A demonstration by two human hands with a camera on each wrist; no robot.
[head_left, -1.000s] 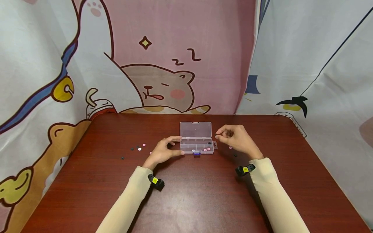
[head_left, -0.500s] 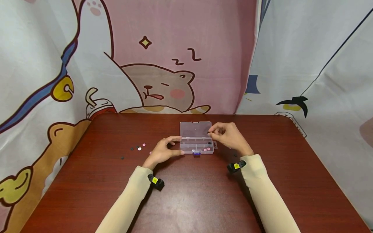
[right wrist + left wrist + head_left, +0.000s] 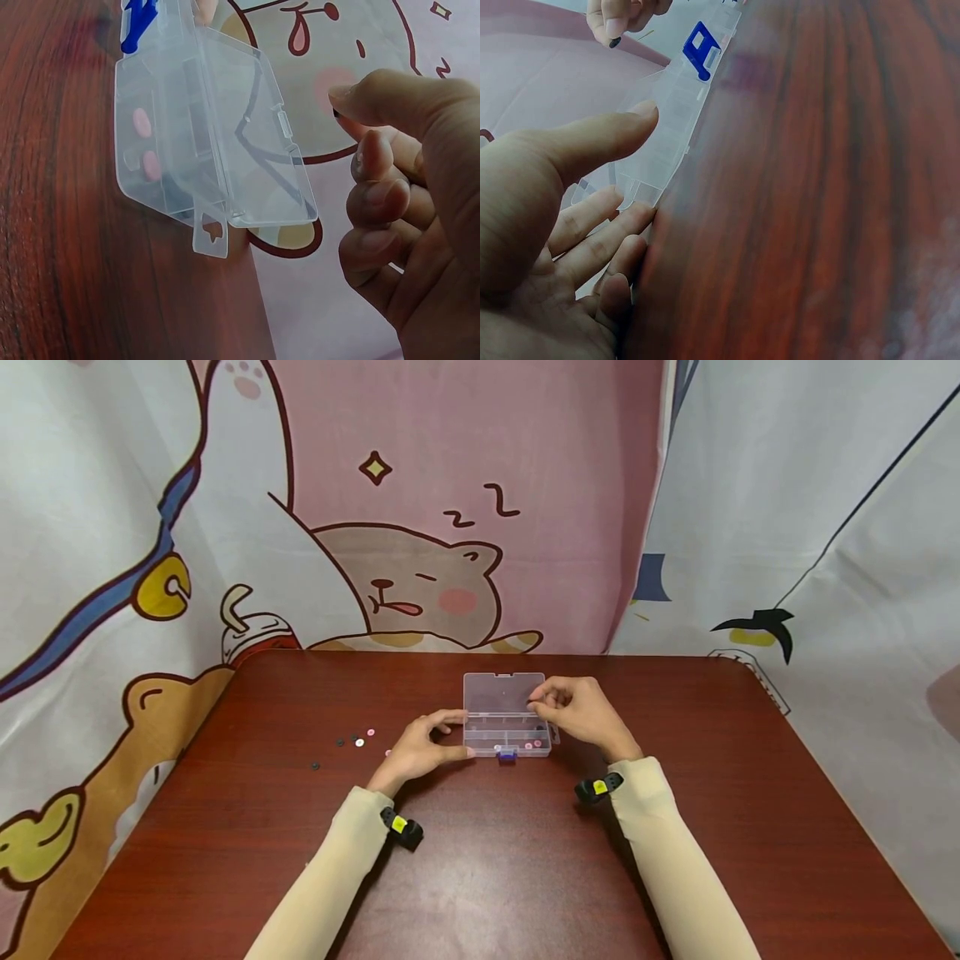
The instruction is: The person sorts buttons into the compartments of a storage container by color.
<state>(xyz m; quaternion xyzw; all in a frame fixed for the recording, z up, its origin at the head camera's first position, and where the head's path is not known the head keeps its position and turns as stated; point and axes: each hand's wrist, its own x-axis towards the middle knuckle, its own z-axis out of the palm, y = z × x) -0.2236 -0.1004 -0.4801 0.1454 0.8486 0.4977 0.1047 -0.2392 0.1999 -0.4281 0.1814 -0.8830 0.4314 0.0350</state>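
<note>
A clear plastic compartment box [image 3: 480, 735] stands on the table, its lid [image 3: 495, 693] raised at the back and a blue latch [image 3: 507, 758] on its front. My left hand [image 3: 418, 747] holds the box's left end, thumb at the front corner and index finger at the back. Over the right side of the box, my right hand [image 3: 583, 712] pinches a small black disc [image 3: 336, 114] between thumb and index finger; the other fingers are curled. Two pink discs [image 3: 142, 123] lie in a front right compartment, and a few dark ones show behind them.
On the brown table [image 3: 450, 860], left of the box, several loose discs lie scattered: a white disc [image 3: 360, 743], a pink disc [image 3: 371, 732] and dark discs [image 3: 315, 766]. A printed cloth [image 3: 570, 527] hangs behind the table's far edge.
My right hand has moved left, from beside the box to over its right side, with the black disc still pinched. My left hand and the box have stayed put.
</note>
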